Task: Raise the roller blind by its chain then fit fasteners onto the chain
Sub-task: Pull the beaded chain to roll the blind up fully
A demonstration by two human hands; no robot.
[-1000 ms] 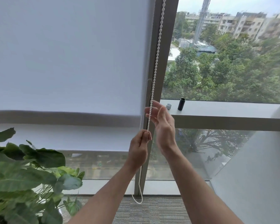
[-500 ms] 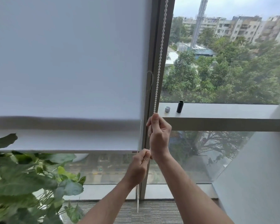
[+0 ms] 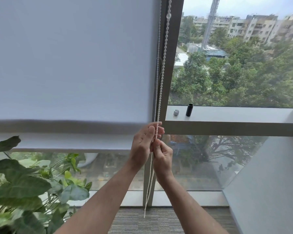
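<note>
1. Your right hand (image 3: 162, 154) is curled into a fist that pinches the bead chain (image 3: 163, 68), just below your left hand.
2. Your left hand (image 3: 145, 142) is spread, fingers loose, palm facing the chain; the chain runs across its fingertips, and no grip shows there.
3. The chain hangs as two strands along the dark window frame (image 3: 173, 53), its slack falling between your forearms toward the carpet.
4. A clear fastener (image 3: 168, 15) sits on the chain near the top.
5. The roller blind (image 3: 71, 61) covers the left pane; its bottom bar is level with your left hand.
6. A black tube (image 3: 189, 110) and a small silver cap (image 3: 176, 112) stand on the sill (image 3: 235, 114).
</note>
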